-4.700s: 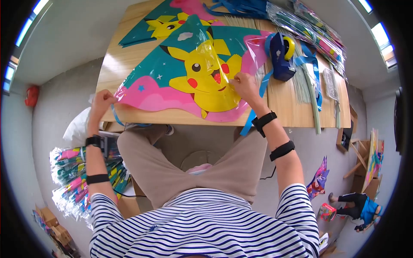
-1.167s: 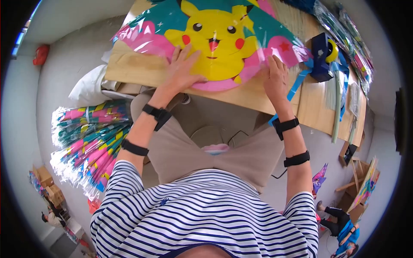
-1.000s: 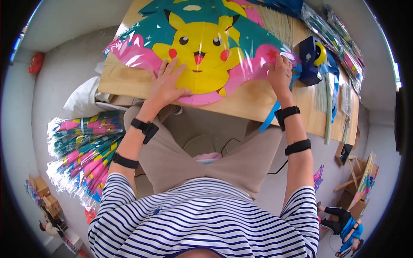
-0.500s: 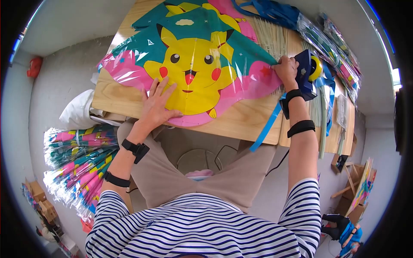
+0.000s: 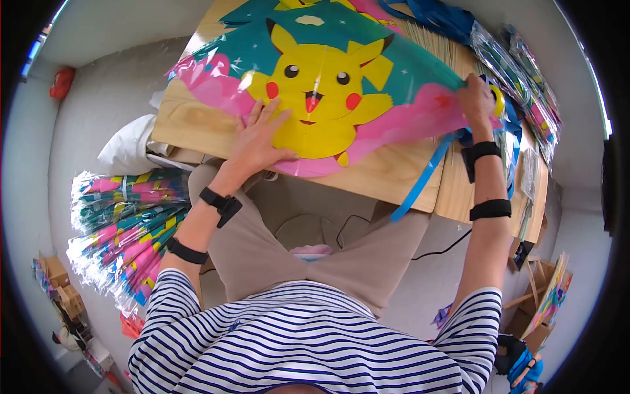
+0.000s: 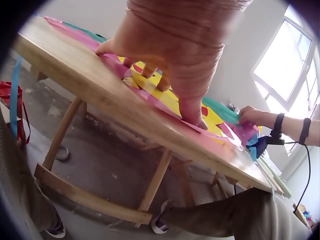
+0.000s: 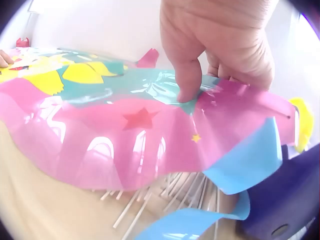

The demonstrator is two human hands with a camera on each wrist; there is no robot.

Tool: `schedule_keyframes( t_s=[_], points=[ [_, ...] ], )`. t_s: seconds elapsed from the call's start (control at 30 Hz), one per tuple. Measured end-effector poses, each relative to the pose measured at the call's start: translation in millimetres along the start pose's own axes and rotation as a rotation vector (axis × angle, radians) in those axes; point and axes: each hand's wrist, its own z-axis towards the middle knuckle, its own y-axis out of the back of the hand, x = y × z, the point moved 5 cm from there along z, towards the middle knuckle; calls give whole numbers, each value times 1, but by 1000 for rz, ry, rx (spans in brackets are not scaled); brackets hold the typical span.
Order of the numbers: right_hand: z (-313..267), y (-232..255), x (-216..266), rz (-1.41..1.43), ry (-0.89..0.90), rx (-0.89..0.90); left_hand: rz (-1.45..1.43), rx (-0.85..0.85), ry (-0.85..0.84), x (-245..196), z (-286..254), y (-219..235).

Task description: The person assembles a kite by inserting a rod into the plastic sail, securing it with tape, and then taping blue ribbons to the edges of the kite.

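A plastic kite [image 5: 315,131] printed with a yellow cartoon character on teal and pink lies over the wooden table [image 5: 197,125]. My left hand [image 5: 256,141] rests on its lower middle, fingers spread and straight. At the kite's right corner, my right hand [image 5: 477,102] pinches the teal edge between thumb and fingers; in the right wrist view, the pink part [image 7: 135,119] hangs raised above thin white sticks [image 7: 132,210]. Just beyond that hand stands a dark blue tape dispenser [image 7: 290,195] with a yellow roll [image 7: 303,122], partly hidden in the head view.
A light blue ribbon [image 5: 423,180] trails over the table's front edge. Packaged kites in clear wrap [image 5: 518,79] lie at the back right, beside a dark blue ribbon heap [image 5: 440,16]. Bundles of folded kites [image 5: 131,223] stand at lower left. Another person [image 5: 525,368] is at far right.
My left hand has gone from the kite's left corner to its lower middle. My right hand has moved rightward to the right corner and grips it, drawing that side out over the tape dispenser.
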Motion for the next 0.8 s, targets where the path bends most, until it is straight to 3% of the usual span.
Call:
schedule_keyframes(
  t_s=[0.17,0.4,0.53,0.73,0.77,0.8],
  points=[
    [-9,63,-15,-160,-52,-139,-39,-15,-27,-40,6,-15],
    [-11,79,-14,-308,47,-260,-24,-68,-57,-70,24,-35],
    [-31,72,15,-284,107,-290,-33,-83,-58,-68,29,-37],
    [-88,26,66,-42,180,-122,-67,-134,-75,-69,27,-37],
    [-94,1,73,-2,153,-154,-76,-135,-72,-69,27,-38],
    [-108,-11,85,22,90,-33,-86,-135,-69,-68,28,-40]
  ],
)
